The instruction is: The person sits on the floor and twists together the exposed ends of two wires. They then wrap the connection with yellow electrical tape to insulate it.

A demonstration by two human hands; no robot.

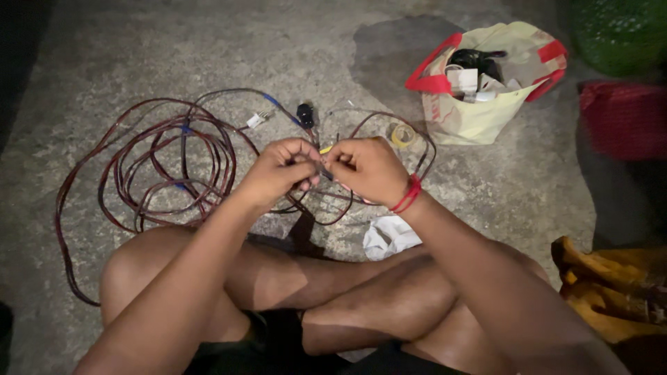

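Both hands pinch one thin wire end: left hand (281, 169) and right hand (367, 169) meet fingertip to fingertip above crossed legs. White cloth (389, 235) lies near the knee; wire coil (170, 163) left, tape roll (401, 135) behind, yellow bag (479, 111) farther right.

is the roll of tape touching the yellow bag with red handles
Apart. The head view shows the roll of tape lying on bare floor, with a strip of floor between it and the yellow bag.

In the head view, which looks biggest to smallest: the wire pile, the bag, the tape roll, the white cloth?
1. Wire pile
2. Bag
3. White cloth, though it lies nearer the camera, so unsure
4. Tape roll
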